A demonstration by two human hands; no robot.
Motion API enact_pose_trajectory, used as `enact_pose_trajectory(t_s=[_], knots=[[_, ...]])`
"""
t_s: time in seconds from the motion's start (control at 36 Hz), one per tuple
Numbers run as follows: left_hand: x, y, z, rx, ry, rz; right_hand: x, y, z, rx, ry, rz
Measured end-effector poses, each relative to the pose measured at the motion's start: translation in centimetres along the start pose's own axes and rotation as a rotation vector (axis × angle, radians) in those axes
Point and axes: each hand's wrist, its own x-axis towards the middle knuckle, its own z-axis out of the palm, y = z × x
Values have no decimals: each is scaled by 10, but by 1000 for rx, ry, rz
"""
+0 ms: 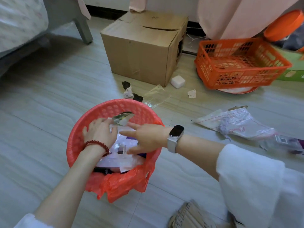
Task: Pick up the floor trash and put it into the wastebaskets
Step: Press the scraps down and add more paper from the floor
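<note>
Nearest, at six o'clock, left hand and right hand, fingers spread flat, pressed on white-and-purple plastic packaging inside round red mesh wastebasket; best pushed evenly, leaving room for crumpled clear bags at three o'clock.

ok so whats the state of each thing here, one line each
red wastebasket: upright, lined with a red bag, nearly full
left hand: open, pressing the trash down
right hand: open, fingers flat on the trash
cardboard box: flaps closed
orange crate: upright, open-topped
plastic bags: lying flat on the floor
paper scraps: crumpled on the floor
</note>
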Motion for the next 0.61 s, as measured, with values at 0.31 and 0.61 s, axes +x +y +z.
enact_pose_trajectory(t_s=[0.31,0.61], knots=[[-13,207,36,-385,46,427,-164,138,-9,329,501,472],[-87,315,200,86,-547,844,-319,208,202,606,-293,953]])
